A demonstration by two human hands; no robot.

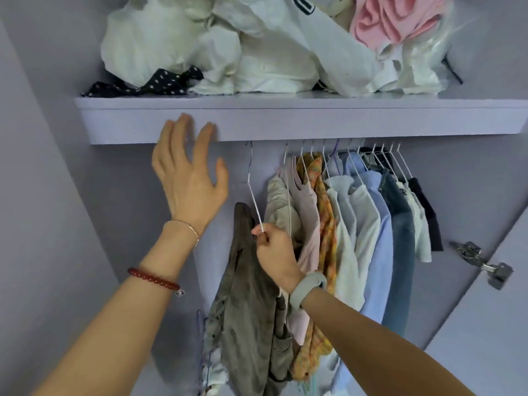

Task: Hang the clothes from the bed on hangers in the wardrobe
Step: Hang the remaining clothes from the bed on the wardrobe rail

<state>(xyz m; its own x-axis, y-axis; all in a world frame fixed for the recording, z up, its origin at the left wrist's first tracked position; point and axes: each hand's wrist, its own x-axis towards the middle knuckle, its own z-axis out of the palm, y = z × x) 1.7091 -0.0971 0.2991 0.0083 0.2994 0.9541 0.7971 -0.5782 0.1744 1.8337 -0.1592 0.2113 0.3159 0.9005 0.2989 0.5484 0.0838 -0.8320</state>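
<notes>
— Lilac all round: the wardrobe (57, 172) walls and the shelf (285, 121) are the same pale purple. On the left, what is that raised hand doing?

— The left hand (188, 178) is up by the shelf's front edge near its left end, fingers (183, 124) straight and spread wide, holding nothing. Their tips reach the edge; I cannot tell whether they press on it. A thin bangle (185, 227) and a red bead bracelet (154, 280) sit on that arm.

— And further right?

— The right hand (275, 254), with a pale grey wristband (307, 290), pinches the sloping arm of a white wire hanger (254, 195). An olive-grey garment (248, 310) hangs from that hanger, below the shelf. The hanger's hook goes up behind the shelf's front edge, so the rail itself is hidden.

— To the right of it?

— A packed row of hung clothes (357, 224): beige, pink, orange check, white, light blue, denim, then dark at the far end. A metal door hinge (483, 265) shows at the right.

— On top of the shelf?

— A heap of white clothes (257, 52), a dark dotted piece (160, 82) at its left end, something pink (385, 21) towards the right.
</notes>
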